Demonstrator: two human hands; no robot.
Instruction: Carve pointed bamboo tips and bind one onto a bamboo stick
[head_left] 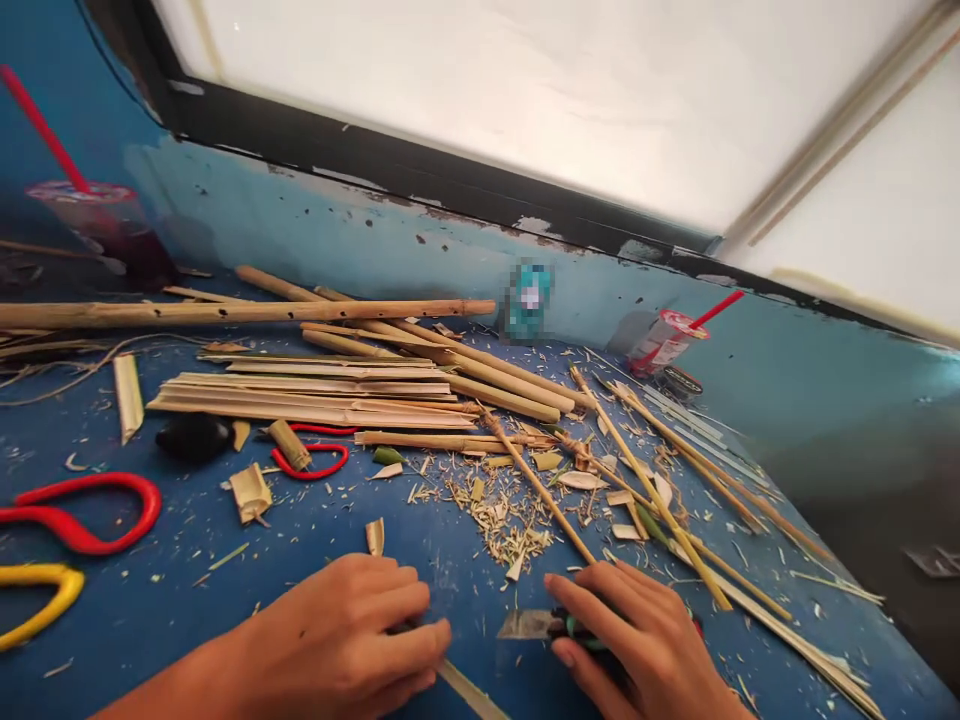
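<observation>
My left hand [352,635] lies low on the blue table [187,610], fingers pressed together on a thin flat bamboo strip [469,692] that runs out to the lower right. My right hand [637,640] is wrapped round the dark and green handle of a small knife [529,626], whose grey blade points left toward the strip. Bamboo shavings [499,510] lie scattered just beyond both hands.
Long bamboo sticks [247,312] and split slats [315,395] cover the table's back. Red-handled scissors [82,510], a yellow handle [37,595] and a smaller red-handled tool [311,455] lie at left. Two lidded cups with red straws [664,340] [105,225] stand by the blue wall.
</observation>
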